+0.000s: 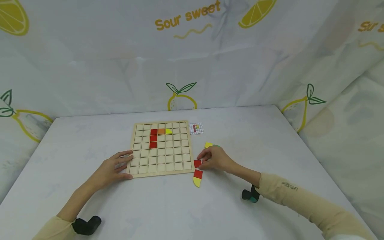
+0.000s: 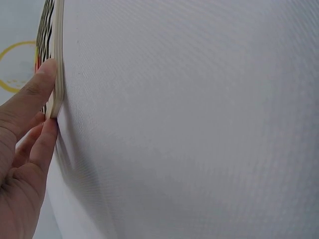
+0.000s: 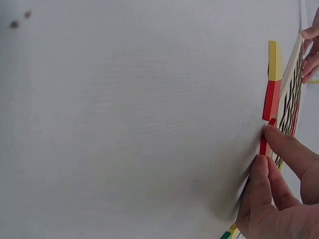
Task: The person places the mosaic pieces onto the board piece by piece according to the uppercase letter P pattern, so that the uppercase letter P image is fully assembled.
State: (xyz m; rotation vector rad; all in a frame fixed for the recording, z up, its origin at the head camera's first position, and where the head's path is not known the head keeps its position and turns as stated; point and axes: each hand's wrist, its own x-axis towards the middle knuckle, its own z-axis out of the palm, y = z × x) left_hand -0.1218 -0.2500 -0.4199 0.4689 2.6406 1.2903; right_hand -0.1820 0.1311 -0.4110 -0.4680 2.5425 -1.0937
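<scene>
A wooden grid board [image 1: 161,160] holds several red squares [image 1: 153,138], an orange square [image 1: 161,131] and a yellow rounded piece [image 1: 168,131] in its upper part. My left hand [image 1: 108,170] touches the board's left edge, fingers loosely extended; the left wrist view shows its fingertips against the board's side [image 2: 59,74]. Just off the board's lower right corner, my right hand [image 1: 217,159] pinches a red square [image 1: 197,163] between thumb and fingers, also seen in the right wrist view with the red piece [image 3: 263,144] low on the table.
A small pattern card [image 1: 196,128] lies by the board's upper right corner. Below the right hand are another red square [image 1: 198,173] and a yellow rounded piece [image 1: 196,181]. Beyond it lie a yellow piece [image 1: 208,144] and a partly covered green one [image 1: 216,145]. A printed curtain hangs behind.
</scene>
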